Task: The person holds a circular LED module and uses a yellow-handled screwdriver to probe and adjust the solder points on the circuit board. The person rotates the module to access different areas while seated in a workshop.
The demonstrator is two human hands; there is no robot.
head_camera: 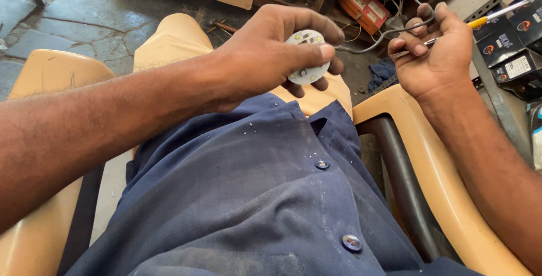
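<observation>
- left hand [271, 55]: i am seeing its grip grasping a small round white led board [306, 57], thumb lying across the upper face, the other fingers curling beneath; the board is sitting above my lap, just over the tan trouser leg [169, 41].
- right hand [435, 53]: its grip is clenching around a thin grey wire [372, 41] and a slim metal-tipped tool with a yellow and white handle [497, 15]; the handle is sticking out to the right, past the knuckles.
- the wire is running leftward from the right hand toward the board's edge; i cannot tell whether it is joining the board there.
- both hands are hovering near each other, not touching, above the knee.
- i am sitting in a tan plastic chair [429, 163], wearing a dusty blue button shirt [254, 197].
- an orange box with loose wires [364, 6] is lying on the stone floor [73, 22] beyond the hands.
- dark cartons [505, 44] are standing stacked at the right.
</observation>
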